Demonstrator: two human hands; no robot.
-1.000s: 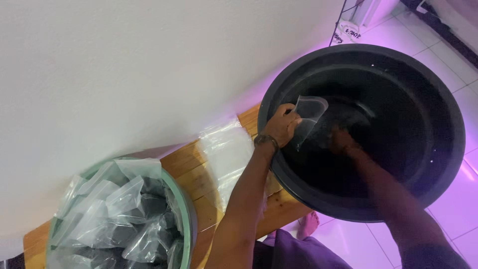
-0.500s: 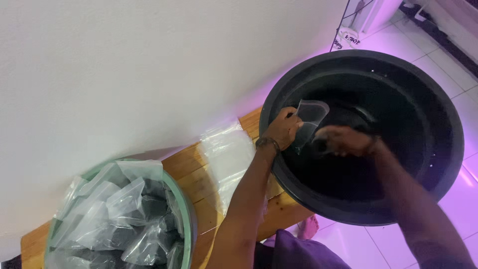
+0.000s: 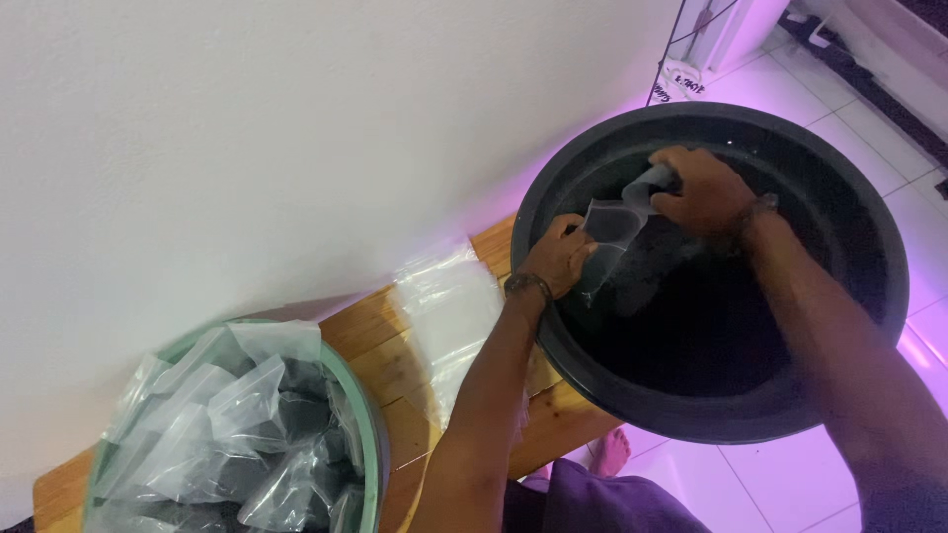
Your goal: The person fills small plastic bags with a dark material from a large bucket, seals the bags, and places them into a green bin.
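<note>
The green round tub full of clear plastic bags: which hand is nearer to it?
Left. The left hand grips the clear bag at the big black basin's near rim, on the side facing the green round tub. The right hand is farther away, inside the basin.

I see a green basin [image 3: 372, 434] heaped with filled clear bags [image 3: 232, 419] on the wooden bench [image 3: 390, 341], flat empty bags [image 3: 449, 311] stacked beside it.
</note>
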